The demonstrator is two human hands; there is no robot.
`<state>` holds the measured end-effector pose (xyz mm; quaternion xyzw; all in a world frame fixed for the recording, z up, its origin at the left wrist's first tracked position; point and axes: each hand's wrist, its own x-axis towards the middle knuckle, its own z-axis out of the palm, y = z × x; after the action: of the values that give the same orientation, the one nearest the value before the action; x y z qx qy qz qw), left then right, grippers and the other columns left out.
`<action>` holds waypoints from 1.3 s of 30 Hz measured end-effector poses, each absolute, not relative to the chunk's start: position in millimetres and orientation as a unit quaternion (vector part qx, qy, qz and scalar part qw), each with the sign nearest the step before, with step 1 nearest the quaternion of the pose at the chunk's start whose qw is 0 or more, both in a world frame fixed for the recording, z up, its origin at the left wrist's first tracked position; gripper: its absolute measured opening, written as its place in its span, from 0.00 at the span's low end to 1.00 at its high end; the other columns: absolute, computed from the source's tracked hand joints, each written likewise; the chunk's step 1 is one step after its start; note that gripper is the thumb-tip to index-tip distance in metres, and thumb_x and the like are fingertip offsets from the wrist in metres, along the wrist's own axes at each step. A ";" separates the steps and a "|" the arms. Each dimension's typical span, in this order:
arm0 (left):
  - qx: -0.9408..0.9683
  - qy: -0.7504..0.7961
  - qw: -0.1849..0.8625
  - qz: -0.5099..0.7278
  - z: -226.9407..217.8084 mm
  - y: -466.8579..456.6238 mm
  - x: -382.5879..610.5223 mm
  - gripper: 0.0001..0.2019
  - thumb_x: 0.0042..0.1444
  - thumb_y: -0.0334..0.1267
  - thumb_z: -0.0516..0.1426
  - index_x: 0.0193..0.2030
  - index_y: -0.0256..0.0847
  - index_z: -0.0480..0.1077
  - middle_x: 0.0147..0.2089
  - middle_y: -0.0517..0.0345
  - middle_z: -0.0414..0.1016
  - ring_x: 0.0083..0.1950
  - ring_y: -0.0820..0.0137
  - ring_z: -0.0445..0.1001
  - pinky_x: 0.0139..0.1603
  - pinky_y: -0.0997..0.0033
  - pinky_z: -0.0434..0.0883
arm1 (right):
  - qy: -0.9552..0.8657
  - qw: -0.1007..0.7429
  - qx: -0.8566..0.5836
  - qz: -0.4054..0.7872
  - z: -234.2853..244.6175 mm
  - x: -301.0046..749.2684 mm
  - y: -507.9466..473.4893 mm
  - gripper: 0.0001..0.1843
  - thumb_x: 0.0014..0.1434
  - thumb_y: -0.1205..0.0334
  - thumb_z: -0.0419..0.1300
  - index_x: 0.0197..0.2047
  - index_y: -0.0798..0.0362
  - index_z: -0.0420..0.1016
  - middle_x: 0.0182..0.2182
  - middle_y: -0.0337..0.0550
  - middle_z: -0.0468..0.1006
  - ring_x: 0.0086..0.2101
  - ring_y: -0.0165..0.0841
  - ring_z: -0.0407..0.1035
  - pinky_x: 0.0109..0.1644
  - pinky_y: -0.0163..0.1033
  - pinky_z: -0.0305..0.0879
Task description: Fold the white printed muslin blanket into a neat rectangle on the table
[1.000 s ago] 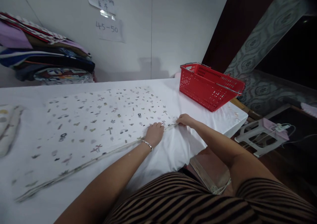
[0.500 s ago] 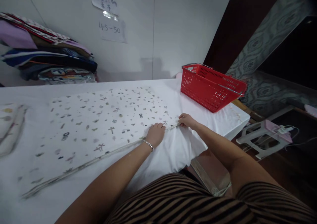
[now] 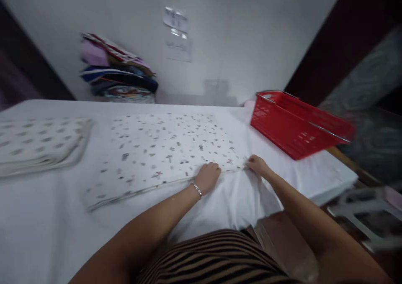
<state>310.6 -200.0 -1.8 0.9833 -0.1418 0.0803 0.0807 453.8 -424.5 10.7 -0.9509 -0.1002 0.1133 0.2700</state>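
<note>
Pinching printed cloth [image 3: 166, 150] corner, right hand [image 3: 257, 165], left hand [image 3: 209, 176] on edge, grip unclear, red basket [image 3: 282, 127] nearby

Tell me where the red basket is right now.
In the head view the red basket sits on the white table at far right, beyond the right hand and right of the printed cloth.

View swung left, now blurred; printed cloth [image 3: 169, 150] shifted right in frame, folded pile [image 3: 40, 144] fully in view
</note>
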 end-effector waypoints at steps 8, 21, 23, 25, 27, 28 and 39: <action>0.988 -0.108 0.027 0.105 -6.7 -171.4 273.1 0.06 0.55 0.29 0.50 0.38 0.35 0.67 0.40 0.51 0.68 0.43 0.65 0.64 0.38 0.64 0.59 | -0.219 0.132 -0.967 0.017 -16.4 465.1 -449.7 0.12 0.52 0.47 0.54 0.33 0.46 0.68 0.32 0.55 0.76 0.30 0.44 0.72 0.32 0.46 0.64; 0.985 0.040 0.049 0.158 1.2 -108.3 179.9 0.06 0.57 0.32 0.49 0.36 0.39 0.67 0.39 0.56 0.70 0.43 0.67 0.64 0.41 0.65 0.60 | -0.599 0.208 -0.769 -0.081 -11.8 423.1 -343.5 0.15 0.59 0.52 0.50 0.44 0.50 0.70 0.49 0.50 0.71 0.47 0.44 0.67 0.48 0.51 0.68; 0.976 0.103 0.098 0.166 6.6 -95.3 155.9 0.08 0.57 0.32 0.49 0.38 0.39 0.68 0.41 0.55 0.70 0.44 0.67 0.65 0.43 0.65 0.62 | -0.624 0.230 -0.745 -0.059 -7.9 404.3 -309.7 0.15 0.60 0.53 0.51 0.44 0.51 0.71 0.49 0.50 0.71 0.49 0.43 0.66 0.52 0.52 0.66; 0.945 0.182 0.188 0.195 9.8 -83.2 131.0 0.09 0.57 0.32 0.49 0.40 0.40 0.69 0.42 0.54 0.70 0.44 0.67 0.66 0.45 0.64 0.63 | -0.646 0.242 -0.724 -0.026 -3.0 384.7 -276.4 0.15 0.59 0.54 0.51 0.44 0.51 0.72 0.50 0.49 0.71 0.50 0.42 0.65 0.53 0.50 0.65; 0.869 0.292 0.313 0.249 10.3 -74.5 108.8 0.10 0.56 0.34 0.50 0.41 0.40 0.69 0.43 0.53 0.70 0.43 0.68 0.67 0.47 0.65 0.65 | -0.666 0.247 -0.704 0.009 3.6 363.0 -242.6 0.14 0.60 0.56 0.50 0.44 0.50 0.72 0.50 0.49 0.70 0.51 0.41 0.65 0.54 0.49 0.64; 0.808 0.350 0.383 0.278 10.1 -72.2 99.6 0.10 0.55 0.34 0.51 0.43 0.39 0.69 0.43 0.53 0.70 0.42 0.69 0.68 0.46 0.65 0.67 | -0.676 0.250 -0.692 0.022 7.2 350.8 -225.4 0.14 0.61 0.57 0.50 0.45 0.50 0.72 0.50 0.48 0.70 0.51 0.40 0.64 0.55 0.49 0.63; 0.227 0.396 0.811 0.366 22.5 -79.5 63.6 0.18 0.49 0.38 0.60 0.46 0.37 0.64 0.54 0.46 0.67 0.50 0.65 0.71 0.56 0.60 0.68 | -0.774 0.136 -0.617 0.043 17.1 223.9 -87.5 0.16 0.56 0.65 0.55 0.49 0.54 0.69 0.43 0.49 0.71 0.44 0.39 0.63 0.48 0.44 0.62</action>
<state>63.6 -79.5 22.5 0.2268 0.3960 0.3655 0.8113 223.9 -87.5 17.1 -0.6171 -0.7740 0.0431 0.1356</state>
